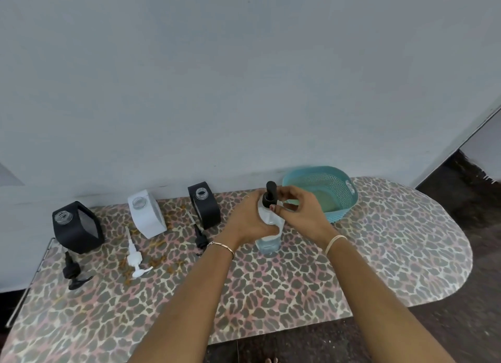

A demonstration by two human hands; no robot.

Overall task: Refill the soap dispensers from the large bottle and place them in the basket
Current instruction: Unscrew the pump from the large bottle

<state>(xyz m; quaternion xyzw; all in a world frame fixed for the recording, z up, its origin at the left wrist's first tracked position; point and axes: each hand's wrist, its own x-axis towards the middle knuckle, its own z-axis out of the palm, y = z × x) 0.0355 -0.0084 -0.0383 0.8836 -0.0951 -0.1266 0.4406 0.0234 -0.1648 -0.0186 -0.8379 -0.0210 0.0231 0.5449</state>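
**Both hands on the clear bottle at mid-counter**

The clear bottle [268, 244] stands upright on the counter [379, 254] with pale liquid showing in its lower part. The left hand [248, 219] grips its body, with the fingers [272, 229] curled round the sides. The right hand [301, 210] comes in from the other side. Its fingers [288, 207] are drawn narrow and pinch the collar of the black pump top [271, 190], which sticks up just above both sets of fingers.

Just beyond the right fingers sits the teal basket [345, 202], close to the wall [244, 77]. I can see nothing standing in it.

Out past the left fingers, three dispensers stand in a row with open necks. The near black dispenser [204, 206] is closest, the white dispenser [147, 213] next, and the far black dispenser [77, 229] is well away near the counter's end. A loose pump lies flat on the counter in front of each. The small black pump [200, 240] lies just beside the left wrist. The white pump [134, 257] and the end black pump [71, 270] lie farther off.

A thin bracelet [222, 245] circles the left wrist and a pale band [334, 242] circles the right. The counter has a leopard-print covering, and some orange-brown specks lie scattered around the white pump.
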